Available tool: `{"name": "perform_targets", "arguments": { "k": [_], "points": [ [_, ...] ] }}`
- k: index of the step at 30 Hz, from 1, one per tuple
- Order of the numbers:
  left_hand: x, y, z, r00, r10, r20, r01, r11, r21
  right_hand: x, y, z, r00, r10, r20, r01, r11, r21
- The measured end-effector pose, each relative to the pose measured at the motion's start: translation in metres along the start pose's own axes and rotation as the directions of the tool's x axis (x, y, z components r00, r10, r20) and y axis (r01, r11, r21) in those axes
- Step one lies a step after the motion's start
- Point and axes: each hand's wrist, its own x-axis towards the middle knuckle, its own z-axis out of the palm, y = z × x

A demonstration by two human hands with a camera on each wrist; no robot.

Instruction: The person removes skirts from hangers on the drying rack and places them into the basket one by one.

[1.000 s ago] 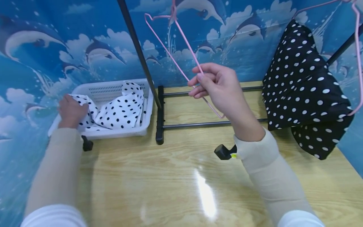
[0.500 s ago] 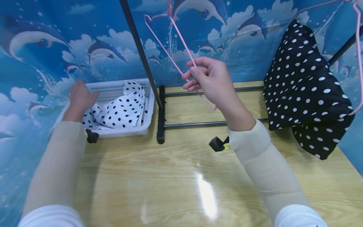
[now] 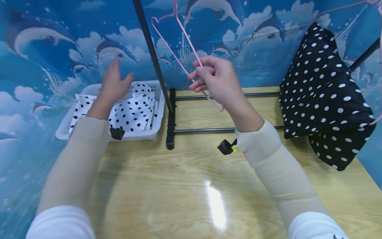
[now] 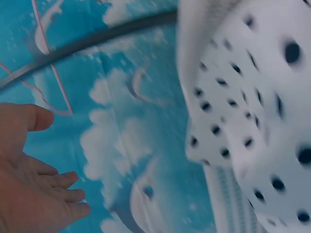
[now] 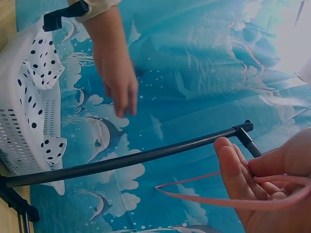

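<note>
Head view: 1 pink hanger [image 3: 188,39] is pinched by the right hand [image 3: 218,78], apparently for steadiness; spotted white cloth [image 3: 131,113] is contained by the white basket [image 3: 141,135]. Left wrist view: nothing is gripped by the left hand [image 4: 34,189], its fingers relaxed. Right wrist view: the hanger is held between thumb and fingers.

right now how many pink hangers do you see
2. One pink hanger is held by the right hand; the second hanger, cut off at the head view's right edge, bears the black polka-dot cloth. More may be hidden.
</note>
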Motion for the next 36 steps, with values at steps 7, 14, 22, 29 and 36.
{"name": "perform_targets", "arguments": {
  "k": [7, 14, 22, 29, 36],
  "points": [
    [-0.005, 0.029, 0.012, 0.998, 0.068, 0.0, -0.068, 0.994, -0.092, 0.004, 0.004, 0.003, 1.0, 0.002, 0.019, -0.002, 1.0, -0.007],
    [-0.008, 0.046, 0.023, 0.997, 0.076, -0.007, -0.076, 0.973, -0.219, 0.007, 0.006, 0.006, 1.0, 0.001, 0.03, 0.0, 0.999, -0.035],
    [-0.005, 0.055, 0.034, 0.997, 0.081, -0.003, -0.077, 0.932, -0.354, 0.007, 0.009, 0.008, 0.999, 0.016, 0.034, -0.014, 0.999, -0.043],
    [0.002, 0.061, 0.04, 0.994, 0.093, -0.05, -0.106, 0.885, -0.453, 0.009, 0.014, 0.007, 1.0, 0.006, 0.03, -0.004, 0.998, -0.06],
    [0.007, 0.066, 0.044, 0.992, 0.091, -0.093, -0.125, 0.86, -0.496, 0.01, 0.017, 0.004, 1.0, -0.014, 0.026, 0.017, 0.994, -0.112]
  ]
}}
